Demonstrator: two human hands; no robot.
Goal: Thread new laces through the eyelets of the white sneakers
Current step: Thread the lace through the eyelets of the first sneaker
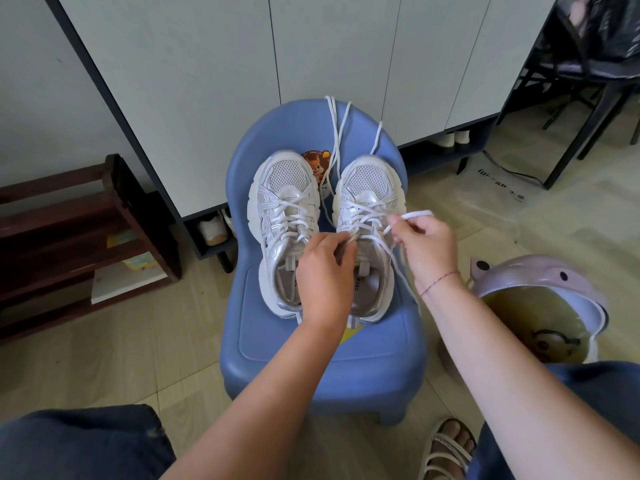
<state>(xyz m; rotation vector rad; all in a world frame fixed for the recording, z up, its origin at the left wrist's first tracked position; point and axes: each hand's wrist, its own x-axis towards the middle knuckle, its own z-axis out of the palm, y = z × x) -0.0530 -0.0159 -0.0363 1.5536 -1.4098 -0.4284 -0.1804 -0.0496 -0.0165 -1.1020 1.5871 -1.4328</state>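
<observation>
The flat white woven lace (417, 214) criss-crosses the eyelets of the right-hand white mesh-and-silver chunky-soled sneaker (367, 188). The right hand (429, 251) pinches a strand of it between thumb and fingertips, lifted just above the shoe's outer edge. The left hand (323, 268) rests at the tongue with its fingers curled, nipping another strand by the upper eyelets. The matching left-hand sneaker (284, 188), already laced, stands just beside the first, toes pointing away. Both sit on the smooth seat of a blue moulded plastic child's chair (311, 341), and loose lace ends (337, 126) trail up over its rounded back. Around the chair are matte white cabinet panels (311, 46), a dark wooden slatted shoe rack (69, 237) and a glossy lilac plastic tub (540, 282).
</observation>
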